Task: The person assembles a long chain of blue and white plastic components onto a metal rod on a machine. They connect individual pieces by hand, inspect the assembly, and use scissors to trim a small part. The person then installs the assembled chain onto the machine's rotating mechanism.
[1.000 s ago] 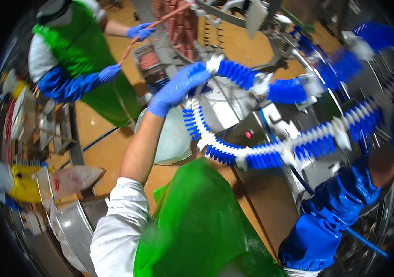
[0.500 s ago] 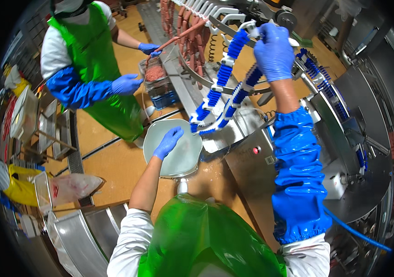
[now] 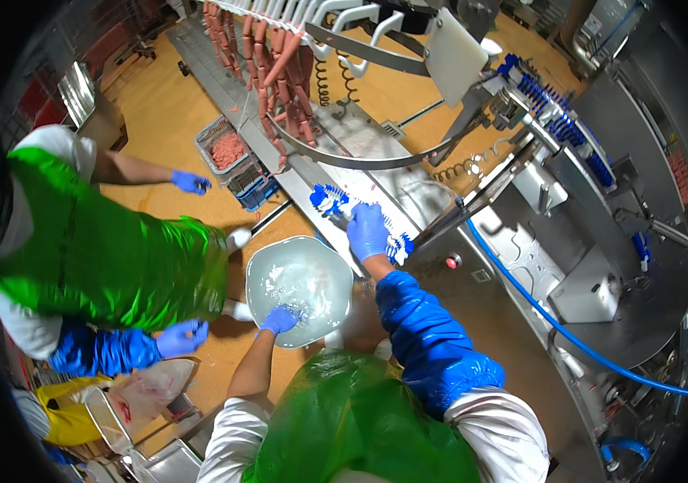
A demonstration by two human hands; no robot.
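Observation:
My right hand (image 3: pixel 368 232), in a blue-violet glove and blue sleeve cover, is closed on a toothed blue-and-white chain belt (image 3: pixel 329 198). Bunched up, the belt lies on the metal table (image 3: pixel 420 193), and the hand hides its middle. Lower left, my gloved left hand (image 3: pixel 282 319) dips into a pale round basin (image 3: pixel 349 299) of water. Ripples surround its fingers, which are too hidden to tell whether they are open or closed. Strings of sausages (image 3: pixel 275 76) hang from white hooks (image 3: pixel 364 44) beyond the table.
At my left stands a co-worker in a green apron (image 3: pixel 118 258), both gloved hands apart from mine. A crate of pink meat (image 3: pixel 227 150) stands by the table. A curved metal rail (image 3: pixel 360 161) crosses above it. On the right, a blue hose (image 3: pixel 569 334) runs past steel machinery with another blue toothed belt (image 3: pixel 561 121).
My right hand has brought the chain belt down from the raised rail onto the table. My left hand has lowered into the basin water. The co-worker has moved nearer on the left, away from the sausages.

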